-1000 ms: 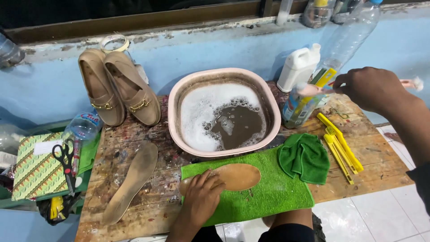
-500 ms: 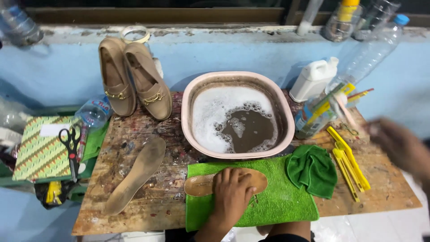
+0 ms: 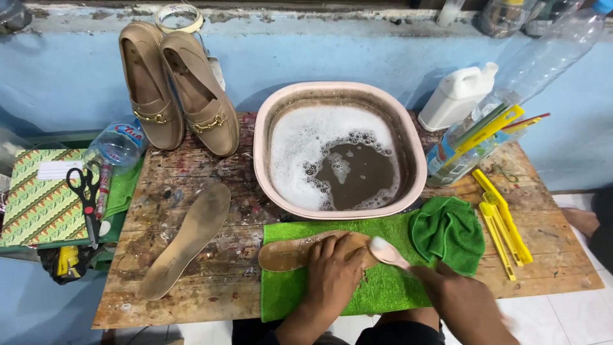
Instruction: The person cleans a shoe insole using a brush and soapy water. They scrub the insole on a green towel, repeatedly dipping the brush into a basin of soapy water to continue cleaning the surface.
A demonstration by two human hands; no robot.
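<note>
My left hand presses flat on a tan insole that lies on a green towel at the table's front edge. My right hand grips a pale pink brush, and its head touches the insole's right end. Just behind them stands a pink basin of soapy, dirty water. A second insole lies on the bare wood to the left.
A pair of tan loafers leans against the blue wall at back left. A crumpled green cloth, yellow tools, a white jug and a plastic bottle holding brushes sit right. Scissors lie on a patterned box.
My right hand has come down from the bottle at the back right with a pink brush and now holds it against the insole. My left hand stays on the insole.
</note>
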